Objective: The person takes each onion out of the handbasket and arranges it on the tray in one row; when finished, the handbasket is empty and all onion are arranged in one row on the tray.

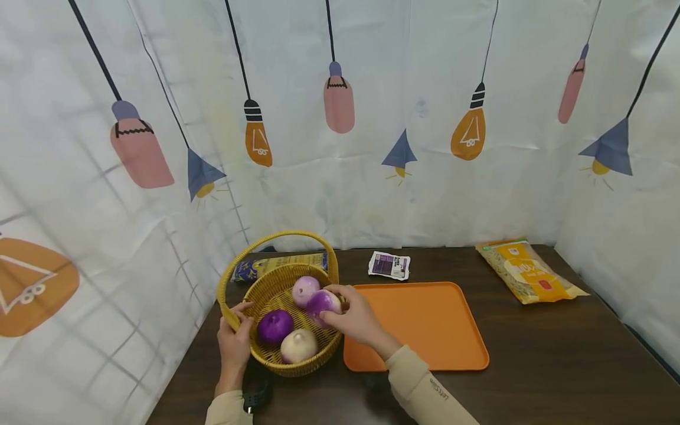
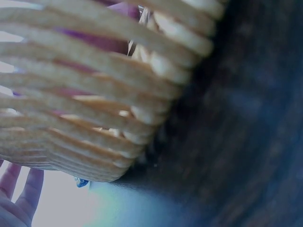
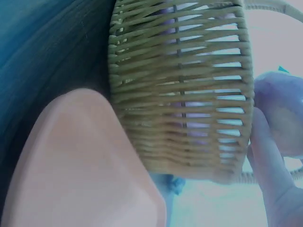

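A yellow woven basket [image 1: 297, 370] with a tall arched handle stands at the left of the table. My left hand [image 1: 235, 342] holds it at its left side, by the foot of the handle. In the left wrist view, some fingers [image 2: 31, 191] show beside the weave. My right hand [image 1: 357, 316] grips a purple-and-white onion [image 1: 321, 306] over the basket's right part; in the right wrist view this onion [image 3: 281, 111] is above the rim. Inside the basket lie a pale purple onion [image 1: 305, 290], a dark purple onion [image 1: 275, 326] and a whitish onion [image 1: 299, 346].
Right of the basket lies an orange tray [image 1: 425, 330], partly under my right forearm. A white-and-purple packet [image 1: 389, 265] is behind it. A yellow bag [image 1: 526, 271] lies at the back right, and a blue-and-yellow package [image 1: 276, 265] behind the basket. A dark strap-like object [image 1: 258, 395] is near my left wrist.
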Motion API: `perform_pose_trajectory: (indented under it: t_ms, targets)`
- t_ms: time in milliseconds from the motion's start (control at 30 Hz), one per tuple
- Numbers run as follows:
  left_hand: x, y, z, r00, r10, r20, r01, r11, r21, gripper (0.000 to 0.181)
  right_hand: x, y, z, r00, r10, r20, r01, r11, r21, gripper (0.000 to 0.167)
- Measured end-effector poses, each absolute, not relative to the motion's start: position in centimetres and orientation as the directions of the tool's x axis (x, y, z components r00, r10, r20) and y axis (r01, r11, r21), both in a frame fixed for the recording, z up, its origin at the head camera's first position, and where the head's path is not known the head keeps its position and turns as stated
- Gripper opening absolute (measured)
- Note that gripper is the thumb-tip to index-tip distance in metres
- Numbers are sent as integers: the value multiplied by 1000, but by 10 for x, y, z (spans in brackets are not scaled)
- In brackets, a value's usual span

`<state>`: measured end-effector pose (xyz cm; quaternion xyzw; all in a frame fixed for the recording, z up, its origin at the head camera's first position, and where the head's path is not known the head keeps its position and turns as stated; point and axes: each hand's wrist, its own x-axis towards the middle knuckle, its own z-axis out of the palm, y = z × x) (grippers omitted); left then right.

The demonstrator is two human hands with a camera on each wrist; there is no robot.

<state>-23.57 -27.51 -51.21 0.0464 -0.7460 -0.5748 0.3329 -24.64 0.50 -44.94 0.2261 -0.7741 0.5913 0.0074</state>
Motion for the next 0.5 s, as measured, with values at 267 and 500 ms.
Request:
perform_pose_trajectory:
  t_ms: [267, 500]
  targets:
    - [-226, -268, -496, -793, -446, 414, 300, 306, 904, 9, -244, 30, -451, -871, -370, 324, -400, 150, -904, 50]
    - [-219, -261, -485, -784, -447, 430, 301, 332, 894, 9, -238, 45, -441, -886, -342, 312, -378, 144, -915, 53]
